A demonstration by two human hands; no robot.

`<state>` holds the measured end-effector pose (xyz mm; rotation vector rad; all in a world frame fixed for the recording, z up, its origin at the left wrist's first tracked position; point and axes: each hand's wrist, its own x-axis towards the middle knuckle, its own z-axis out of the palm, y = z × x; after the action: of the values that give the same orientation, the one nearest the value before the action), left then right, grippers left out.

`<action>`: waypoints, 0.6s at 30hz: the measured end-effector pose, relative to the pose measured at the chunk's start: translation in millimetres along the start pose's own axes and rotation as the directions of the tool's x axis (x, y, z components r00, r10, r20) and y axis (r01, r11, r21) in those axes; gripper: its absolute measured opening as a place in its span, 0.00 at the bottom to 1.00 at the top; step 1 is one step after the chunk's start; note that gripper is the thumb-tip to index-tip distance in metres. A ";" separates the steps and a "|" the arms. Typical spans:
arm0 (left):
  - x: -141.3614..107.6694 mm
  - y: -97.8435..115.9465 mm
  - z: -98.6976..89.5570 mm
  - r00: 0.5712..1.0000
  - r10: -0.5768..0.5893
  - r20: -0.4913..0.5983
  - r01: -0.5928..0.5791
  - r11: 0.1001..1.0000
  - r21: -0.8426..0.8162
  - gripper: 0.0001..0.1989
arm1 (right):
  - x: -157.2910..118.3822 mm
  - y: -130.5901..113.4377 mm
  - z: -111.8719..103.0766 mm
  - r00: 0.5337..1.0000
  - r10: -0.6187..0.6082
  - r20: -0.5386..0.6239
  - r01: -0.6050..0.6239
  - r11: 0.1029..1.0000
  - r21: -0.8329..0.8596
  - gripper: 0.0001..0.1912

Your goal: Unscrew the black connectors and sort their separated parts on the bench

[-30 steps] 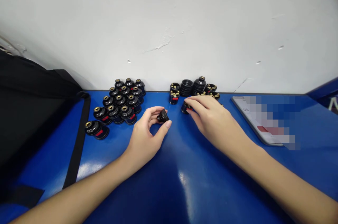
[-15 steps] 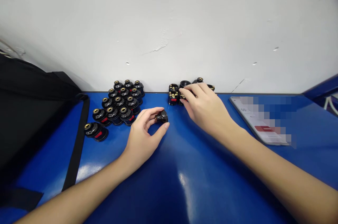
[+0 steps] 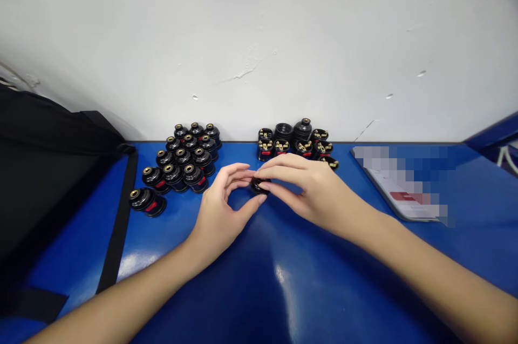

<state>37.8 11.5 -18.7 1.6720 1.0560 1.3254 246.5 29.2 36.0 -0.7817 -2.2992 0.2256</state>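
My left hand is curled around a small black lamp socket cap, thumb below it and fingers behind. From the right, my right hand pinches the same piece between its thumb and fingertips. The fingers cover much of it, and whether a second part sits against it I cannot tell. Just beyond my right hand stand open lamp socket bodies with brass contacts and red switches. To the left of my left hand, several closed lamp sockets with brass-ringed tops stand in rows.
A cap with a brass top and a dark open ring-shaped part stand by the white wall. On the right of the blue table lies a phone, partly pixelated. A black bag with a strap lies left.
My right hand has come back from the socket bodies to the cap at my left hand. The cap and left fingertips have shifted slightly right. More socket bodies show now.
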 end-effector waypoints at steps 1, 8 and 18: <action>-0.7 0.2 0.1 1.000 0.029 0.004 -0.029 0.999 0.028 0.25 | 2.4 0.3 -4.9 1.000 0.014 -0.007 -0.014 1.000 -0.002 0.10; -4.7 15.5 -6.8 0.957 0.263 0.127 -0.292 0.861 0.417 0.14 | 18.7 27.9 -54.6 0.954 0.189 -0.231 -0.251 0.927 -0.278 0.10; -3.2 42.3 -28.1 0.927 0.276 0.254 -0.305 0.163 0.938 0.19 | 27.8 79.0 -61.2 0.909 0.338 -0.243 -0.411 0.820 -0.399 0.15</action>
<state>16.3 -6.1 24.0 2.9670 1.8468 0.7406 308.2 105.9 68.8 -1.4377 -2.0409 -0.1966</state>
